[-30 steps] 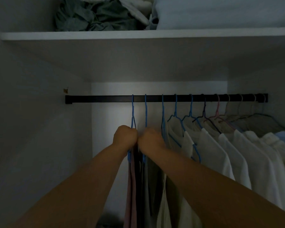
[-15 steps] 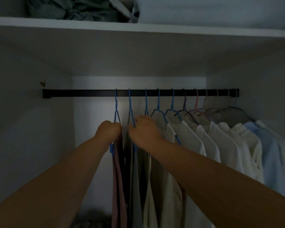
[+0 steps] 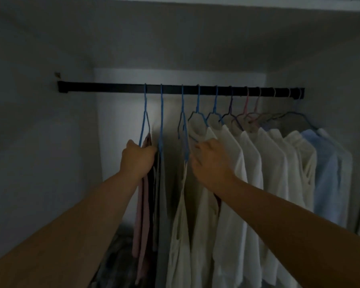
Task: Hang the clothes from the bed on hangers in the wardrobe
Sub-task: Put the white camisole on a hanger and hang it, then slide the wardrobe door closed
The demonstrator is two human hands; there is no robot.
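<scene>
Our left hand (image 3: 138, 159) grips the pink garment (image 3: 142, 204) on the leftmost blue hanger (image 3: 144, 121), while our right hand (image 3: 211, 161) rests loosely curled against a white shirt (image 3: 231, 204).

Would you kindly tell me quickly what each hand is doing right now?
Left hand: grip closed around the pink garment at its blue hanger.
Right hand: fingers curled against the white shirts; grip cannot be told.

A white shelf edge (image 3: 195, 2) runs across the top. A small brownish fitting (image 3: 57, 75) sits on the left inner wall, just above the rail's end. A dim, crumpled heap (image 3: 114, 256) lies below; its nature is unclear.
</scene>
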